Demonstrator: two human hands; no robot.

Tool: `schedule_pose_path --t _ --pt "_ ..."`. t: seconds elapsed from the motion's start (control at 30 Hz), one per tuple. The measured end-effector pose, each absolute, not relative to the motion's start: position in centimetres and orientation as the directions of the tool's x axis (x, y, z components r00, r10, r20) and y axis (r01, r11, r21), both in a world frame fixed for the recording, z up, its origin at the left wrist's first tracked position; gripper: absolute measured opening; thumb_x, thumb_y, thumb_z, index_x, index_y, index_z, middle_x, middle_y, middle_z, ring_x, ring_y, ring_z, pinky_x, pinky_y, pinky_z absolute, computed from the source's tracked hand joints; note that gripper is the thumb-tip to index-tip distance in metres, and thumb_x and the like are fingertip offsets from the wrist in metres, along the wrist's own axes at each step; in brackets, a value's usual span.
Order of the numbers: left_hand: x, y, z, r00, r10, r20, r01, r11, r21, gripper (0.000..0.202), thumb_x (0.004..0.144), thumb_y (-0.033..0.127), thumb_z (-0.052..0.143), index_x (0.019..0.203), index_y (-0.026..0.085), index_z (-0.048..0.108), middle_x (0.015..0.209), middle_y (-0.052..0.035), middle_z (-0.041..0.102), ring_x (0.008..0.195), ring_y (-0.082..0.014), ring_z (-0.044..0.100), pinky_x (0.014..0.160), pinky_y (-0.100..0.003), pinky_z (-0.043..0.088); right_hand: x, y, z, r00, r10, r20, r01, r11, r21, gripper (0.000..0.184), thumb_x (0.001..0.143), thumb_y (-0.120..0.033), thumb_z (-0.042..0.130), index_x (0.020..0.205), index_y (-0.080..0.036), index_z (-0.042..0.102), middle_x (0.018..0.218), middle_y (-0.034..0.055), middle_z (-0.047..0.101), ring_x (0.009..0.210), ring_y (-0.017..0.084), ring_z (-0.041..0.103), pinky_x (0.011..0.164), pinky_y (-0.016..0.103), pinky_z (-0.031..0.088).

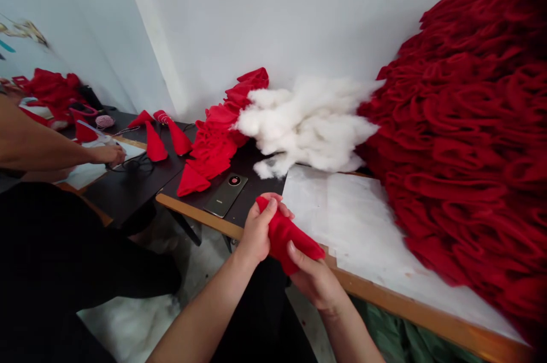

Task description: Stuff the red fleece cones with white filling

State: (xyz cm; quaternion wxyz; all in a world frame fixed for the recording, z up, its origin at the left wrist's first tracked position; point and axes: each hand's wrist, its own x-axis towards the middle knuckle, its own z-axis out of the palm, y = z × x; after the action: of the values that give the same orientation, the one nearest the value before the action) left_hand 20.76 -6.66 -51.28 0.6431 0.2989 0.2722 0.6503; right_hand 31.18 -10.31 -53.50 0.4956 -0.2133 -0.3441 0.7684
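Note:
Both my hands hold one red felt cone piece (285, 233) just in front of the table's wooden edge (384, 294). My left hand (258, 232) is closed round its upper end, with the thumb pressed on top. My right hand (314, 277) grips its lower, wider end from below. A heap of white stuffing (307, 123) lies on the table beyond the hands. A smartphone (225, 194) lies flat to the left of my left hand.
A huge pile of red felt pieces (465, 141) fills the right side. A row of stuffed red cones (209, 146) lies left of the stuffing. White paper (363, 226) covers the table. Another person's hand (109, 153) works at the far left.

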Motion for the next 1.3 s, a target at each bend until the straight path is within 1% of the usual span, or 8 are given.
schedule_pose_path --t 0.3,0.43,0.53,0.63,0.77,0.87,1.0,1.3 --pt "20.4 -5.1 -51.6 -0.132 0.978 -0.164 -0.688 0.029 0.725 0.04 0.064 0.039 0.077 0.084 0.019 0.048 0.061 0.005 0.054 0.056 -0.0096 0.054 0.057 -0.022 0.043 31.6 -10.1 -53.8 -0.429 0.903 -0.01 -0.53 -0.26 -0.807 0.038 0.077 -0.045 0.072 0.111 -0.028 0.066 0.11 0.0054 0.066 0.114 0.026 0.054 0.101 0.043 0.04" --pt "18.3 -1.8 -52.3 -0.222 0.932 -0.288 -0.565 0.117 0.817 0.043 0.06 0.036 0.078 0.082 0.019 0.046 0.066 0.004 0.054 0.054 -0.0078 0.051 0.054 -0.02 0.04 35.3 -9.0 -54.4 -0.441 0.89 -0.113 -0.191 -0.216 -0.958 0.042 0.081 -0.052 0.065 0.106 -0.018 0.067 0.097 0.0109 0.068 0.094 0.026 0.063 0.089 0.044 0.049" --pt "17.4 0.3 -53.3 -0.226 0.926 -0.302 -0.386 0.2 0.901 0.049 0.061 0.033 0.077 0.097 0.02 0.047 0.08 0.0001 0.056 0.067 -0.0132 0.057 0.063 -0.027 0.046 38.6 -5.7 -54.4 -0.066 0.996 0.055 0.146 0.064 -0.987 0.05 0.079 -0.057 0.061 0.111 -0.018 0.064 0.109 0.0141 0.062 0.096 0.029 0.061 0.08 0.045 0.053" --pt "17.5 1.4 -53.9 -0.41 0.911 -0.038 0.003 0.043 0.999 0.058 0.063 0.029 0.076 0.111 0.019 0.045 0.108 -0.0098 0.051 0.105 -0.0253 0.054 0.092 -0.042 0.043 40.2 -0.2 -53.9 0.177 0.888 0.423 0.504 0.288 -0.814 0.062 0.077 -0.052 0.062 0.128 -0.019 0.052 0.134 0.0188 0.038 0.118 0.036 0.045 0.081 0.05 0.052" --pt "17.8 1.3 -53.8 -0.454 0.774 0.441 0.462 -0.219 0.859 0.054 0.071 0.028 0.066 0.118 0.014 0.044 0.123 -0.0173 0.039 0.124 -0.0321 0.036 0.108 -0.05 0.026 39.1 8.1 -52.9 0.144 0.763 0.63 0.78 0.304 -0.547 0.076 0.067 -0.026 0.076 0.135 -0.016 0.045 0.149 0.0172 0.005 0.138 0.042 0.006 0.109 0.057 0.023" --pt "18.0 0.5 -54.1 -0.367 0.745 0.557 0.539 -0.318 0.78 0.038 0.08 0.03 0.057 0.114 0.017 0.047 0.117 -0.0144 0.043 0.115 -0.0292 0.043 0.103 -0.05 0.033 37.8 12.6 -52.7 0.176 0.779 0.602 0.797 0.246 -0.552 0.08 0.062 -0.012 0.076 0.136 -0.015 0.044 0.15 0.0166 0.0 0.137 0.045 0.002 0.109 0.058 0.019" --pt "18.6 0.0 -55.8 -0.313 0.788 0.53 0.515 -0.328 0.792 0.031 0.082 0.028 0.055 0.11 0.019 0.049 0.113 -0.013 0.045 0.111 -0.0276 0.047 0.1 -0.049 0.036 37.7 15.4 -52.9 0.208 0.823 0.529 0.743 0.218 -0.632 0.045 0.067 -0.001 0.057 0.11 -0.01 0.062 0.132 0.0196 0.037 0.118 0.037 0.043 0.097 0.049 0.038" --pt "21.9 2.1 -52.5 -0.183 0.911 0.369 0.236 -0.323 0.916 0.018 0.075 0.029 0.064 0.09 0.021 0.061 0.102 -0.0095 0.058 0.103 -0.0258 0.053 0.096 -0.043 0.04 40.8 13.0 -52.9 0.316 0.834 0.452 0.612 0.184 -0.769 0.01 0.07 -0.019 0.06 0.078 -0.015 0.064 0.079 0.0031 0.055 0.076 0.02 0.054 0.077 0.036 0.045"
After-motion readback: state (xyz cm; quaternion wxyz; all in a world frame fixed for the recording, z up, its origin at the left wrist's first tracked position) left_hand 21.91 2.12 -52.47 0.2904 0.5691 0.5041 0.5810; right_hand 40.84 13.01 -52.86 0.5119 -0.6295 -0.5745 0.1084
